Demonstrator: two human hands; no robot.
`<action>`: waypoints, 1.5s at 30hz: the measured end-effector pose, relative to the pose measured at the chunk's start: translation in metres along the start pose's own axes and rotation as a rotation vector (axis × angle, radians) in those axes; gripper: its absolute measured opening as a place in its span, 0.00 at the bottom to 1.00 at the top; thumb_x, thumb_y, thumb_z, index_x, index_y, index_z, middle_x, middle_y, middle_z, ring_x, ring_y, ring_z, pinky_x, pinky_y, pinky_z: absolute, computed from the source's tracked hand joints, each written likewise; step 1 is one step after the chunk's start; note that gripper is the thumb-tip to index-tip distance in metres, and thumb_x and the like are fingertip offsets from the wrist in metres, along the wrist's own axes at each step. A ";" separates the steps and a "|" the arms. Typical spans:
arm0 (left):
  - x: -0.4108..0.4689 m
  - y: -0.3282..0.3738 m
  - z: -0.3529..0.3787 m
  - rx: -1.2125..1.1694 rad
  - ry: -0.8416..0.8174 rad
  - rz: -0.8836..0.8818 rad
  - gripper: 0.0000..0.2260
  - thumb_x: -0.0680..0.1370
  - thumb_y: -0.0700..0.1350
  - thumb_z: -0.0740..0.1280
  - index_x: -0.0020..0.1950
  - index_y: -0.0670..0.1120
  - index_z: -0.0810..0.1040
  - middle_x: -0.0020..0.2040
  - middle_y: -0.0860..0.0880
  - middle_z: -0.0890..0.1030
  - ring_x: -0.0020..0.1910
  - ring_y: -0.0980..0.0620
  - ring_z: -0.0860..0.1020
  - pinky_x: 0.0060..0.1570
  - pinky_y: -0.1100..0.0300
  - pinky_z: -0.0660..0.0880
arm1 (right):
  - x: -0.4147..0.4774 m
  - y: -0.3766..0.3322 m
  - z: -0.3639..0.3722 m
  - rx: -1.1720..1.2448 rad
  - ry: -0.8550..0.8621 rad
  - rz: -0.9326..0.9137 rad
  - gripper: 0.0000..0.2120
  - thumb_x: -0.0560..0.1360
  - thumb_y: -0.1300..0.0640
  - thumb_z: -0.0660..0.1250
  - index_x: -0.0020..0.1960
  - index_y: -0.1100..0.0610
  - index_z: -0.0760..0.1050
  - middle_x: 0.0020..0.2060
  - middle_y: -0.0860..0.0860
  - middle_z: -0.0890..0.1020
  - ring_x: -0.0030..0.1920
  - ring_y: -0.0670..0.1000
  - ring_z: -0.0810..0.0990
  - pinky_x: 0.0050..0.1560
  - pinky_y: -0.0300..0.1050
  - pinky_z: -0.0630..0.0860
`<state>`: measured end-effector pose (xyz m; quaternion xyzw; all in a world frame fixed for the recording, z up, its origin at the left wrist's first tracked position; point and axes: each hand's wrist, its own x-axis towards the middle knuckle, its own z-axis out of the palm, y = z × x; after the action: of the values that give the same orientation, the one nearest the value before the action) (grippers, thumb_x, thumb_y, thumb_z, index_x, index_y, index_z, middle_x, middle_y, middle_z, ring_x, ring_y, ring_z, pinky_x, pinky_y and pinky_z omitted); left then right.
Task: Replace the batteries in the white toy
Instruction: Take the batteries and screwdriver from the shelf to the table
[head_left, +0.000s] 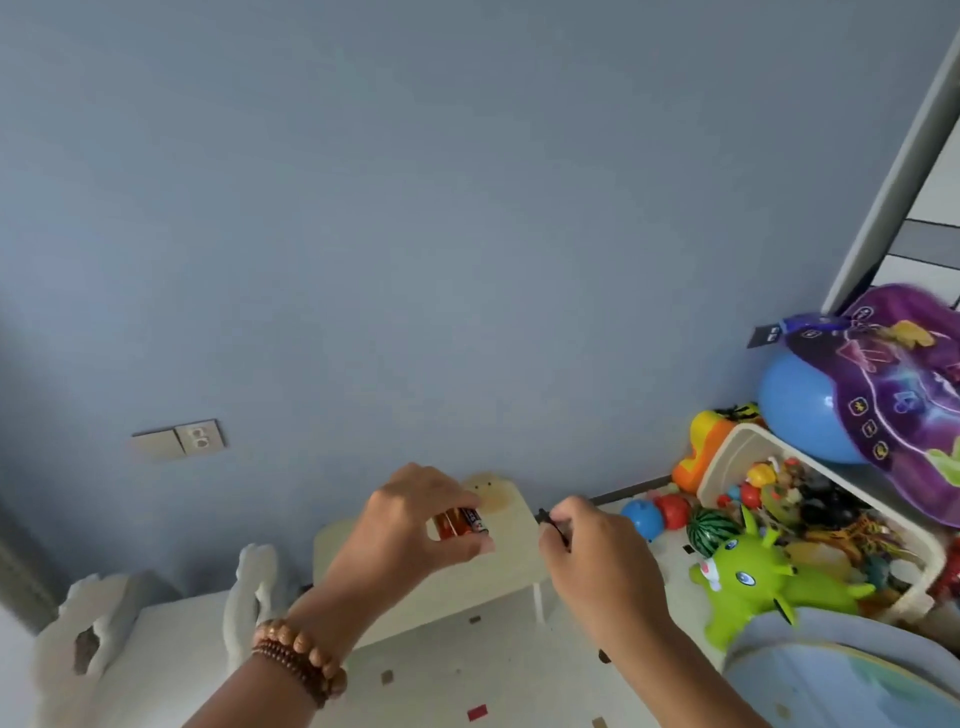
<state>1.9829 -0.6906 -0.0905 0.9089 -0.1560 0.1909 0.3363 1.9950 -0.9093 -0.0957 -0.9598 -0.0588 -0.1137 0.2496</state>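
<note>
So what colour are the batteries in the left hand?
The batteries are orange-red, dark toward one end; head view, in the left hand.

Two bare hands in the lower middle of the frame: left hand (410, 525) at centre, right hand (597, 551) just right of it. Forearms uncovered down to the bottom edge. Around the left wrist, lower left of centre, two beaded bracelets side by side and touching. Nearer the hand, a strand of large round beads (306, 652), light brown, wood-like, faintly glossy. Toward the elbow, a strand of much smaller beads (291, 675), darker reddish brown, seemingly wound in more than one row. Short, pale nail on the left thumb.
</note>
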 end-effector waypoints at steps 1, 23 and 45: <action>0.013 -0.008 0.005 0.002 0.004 0.003 0.18 0.68 0.62 0.75 0.53 0.55 0.85 0.48 0.61 0.81 0.51 0.59 0.77 0.51 0.60 0.75 | 0.017 0.003 0.005 0.001 -0.006 -0.011 0.09 0.79 0.49 0.64 0.55 0.50 0.78 0.43 0.48 0.87 0.48 0.51 0.84 0.36 0.43 0.68; 0.198 -0.313 0.259 0.087 0.024 -0.181 0.15 0.67 0.59 0.77 0.51 0.56 0.84 0.47 0.62 0.81 0.52 0.61 0.75 0.49 0.71 0.71 | 0.300 0.196 0.335 0.172 -0.138 -0.032 0.03 0.75 0.53 0.72 0.45 0.47 0.79 0.28 0.43 0.80 0.29 0.44 0.79 0.26 0.43 0.75; 0.102 -0.662 0.568 0.175 -0.254 -0.139 0.24 0.69 0.67 0.68 0.56 0.52 0.84 0.51 0.55 0.80 0.52 0.55 0.73 0.53 0.57 0.75 | 0.324 0.368 0.749 0.076 -0.103 0.001 0.02 0.75 0.51 0.70 0.45 0.48 0.81 0.40 0.46 0.78 0.45 0.52 0.79 0.38 0.48 0.78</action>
<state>2.4824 -0.6075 -0.8077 0.9601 -0.1170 0.0638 0.2459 2.5126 -0.8415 -0.8226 -0.9542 -0.0754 -0.0617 0.2828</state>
